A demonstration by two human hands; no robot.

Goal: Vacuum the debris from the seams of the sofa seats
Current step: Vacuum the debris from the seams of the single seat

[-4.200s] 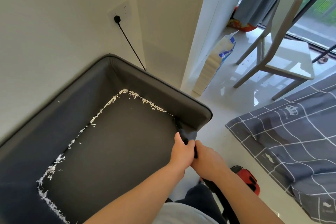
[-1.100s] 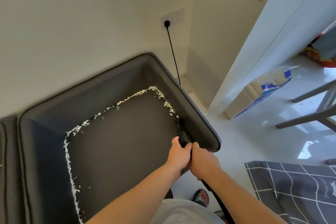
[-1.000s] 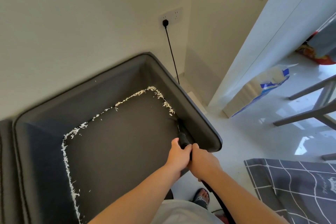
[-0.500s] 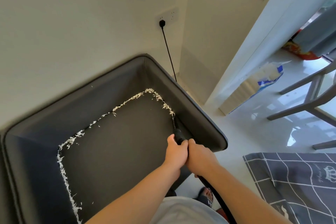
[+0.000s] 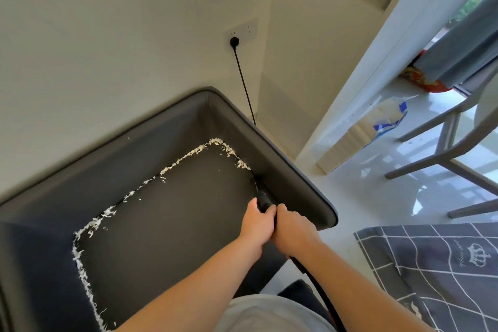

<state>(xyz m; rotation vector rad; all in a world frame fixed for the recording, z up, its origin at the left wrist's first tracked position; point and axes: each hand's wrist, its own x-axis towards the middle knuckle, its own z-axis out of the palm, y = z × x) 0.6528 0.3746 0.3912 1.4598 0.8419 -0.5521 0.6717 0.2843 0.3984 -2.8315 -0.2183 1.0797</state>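
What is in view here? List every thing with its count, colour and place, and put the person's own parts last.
sofa: one, dark grey, against the wall at lower left.
debris: many white flakes, along the seat's back, left and far right seams.
vacuum nozzle: one, black, tip in the right seam.
hose: one, black, running down from the hands.
socket: one, white, on the wall.
plug and cord: one, black, from the socket down behind the sofa.
chair: one, pale grey, at right.
bag: one, white and blue, on the floor by the doorway.
curtain: one, grey-blue, upper right.
bedding: one, grey check, lower right.
left hand: grips the nozzle.
right hand: grips the nozzle behind the left.
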